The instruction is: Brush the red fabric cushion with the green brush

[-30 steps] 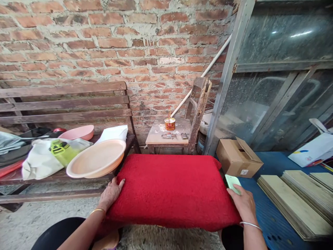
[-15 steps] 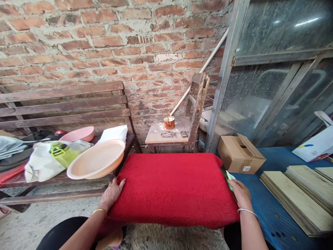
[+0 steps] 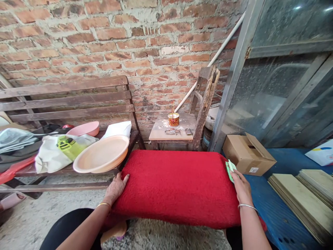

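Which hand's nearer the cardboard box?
Right: the right hand, holding a brush, is in front of the box; the left hand farther, on the left side of the red cloth.

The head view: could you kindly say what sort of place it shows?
Perhaps a workshop or storage room, judging by the bare brick wall, the wooden bench and the stacked flat panels.

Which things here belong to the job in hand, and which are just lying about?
Apparently in use: green brush in the right hand; red cloth, with the left hand on its edge.
Apparently lying about: peach basin, pink basin, cardboard box, padlock, stacked boards.
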Motion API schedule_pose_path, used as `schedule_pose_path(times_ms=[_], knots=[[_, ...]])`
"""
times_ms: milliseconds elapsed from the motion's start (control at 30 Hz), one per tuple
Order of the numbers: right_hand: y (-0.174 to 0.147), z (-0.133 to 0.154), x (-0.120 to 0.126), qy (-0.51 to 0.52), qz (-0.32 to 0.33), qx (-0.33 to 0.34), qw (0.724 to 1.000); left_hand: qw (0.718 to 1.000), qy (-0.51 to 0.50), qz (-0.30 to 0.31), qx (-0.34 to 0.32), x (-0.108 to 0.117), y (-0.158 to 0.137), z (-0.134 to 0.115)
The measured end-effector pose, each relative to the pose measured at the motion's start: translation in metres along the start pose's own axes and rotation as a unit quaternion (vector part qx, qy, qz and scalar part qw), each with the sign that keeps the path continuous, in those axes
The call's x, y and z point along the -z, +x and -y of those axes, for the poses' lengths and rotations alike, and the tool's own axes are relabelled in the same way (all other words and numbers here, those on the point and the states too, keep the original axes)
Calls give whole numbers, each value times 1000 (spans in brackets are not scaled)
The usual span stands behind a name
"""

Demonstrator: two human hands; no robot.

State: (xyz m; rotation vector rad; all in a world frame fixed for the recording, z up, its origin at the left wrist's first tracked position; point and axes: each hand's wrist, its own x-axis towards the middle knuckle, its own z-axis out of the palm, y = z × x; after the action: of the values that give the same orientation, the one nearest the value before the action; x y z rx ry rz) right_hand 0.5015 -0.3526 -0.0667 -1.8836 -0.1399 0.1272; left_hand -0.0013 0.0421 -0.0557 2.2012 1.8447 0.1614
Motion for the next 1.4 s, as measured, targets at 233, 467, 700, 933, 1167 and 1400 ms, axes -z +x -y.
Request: schedule_pose_path(times_ms=[233,467,700,933,1167,1400], knots=[[7,3,-2,-41,27,-41,998,1000,-3,11,16,6,-3,-3],[-20,6,31,-91,-9,-36,995,1000,-12,15,18,10,-6,-8],[-42,0,50,-108,11,-50,993,999,-22,18,15,15,-12,-14],[-39,42,20,-200,2,64,978,999,-29,15,20,15,-14,-17],[-61,79,-75,-219,184,244,927,1000,-25,7,10,13,-13,-14],[-18,77,-60,-229,176,207,935,999,-27,7,16,12,-14,-13]])
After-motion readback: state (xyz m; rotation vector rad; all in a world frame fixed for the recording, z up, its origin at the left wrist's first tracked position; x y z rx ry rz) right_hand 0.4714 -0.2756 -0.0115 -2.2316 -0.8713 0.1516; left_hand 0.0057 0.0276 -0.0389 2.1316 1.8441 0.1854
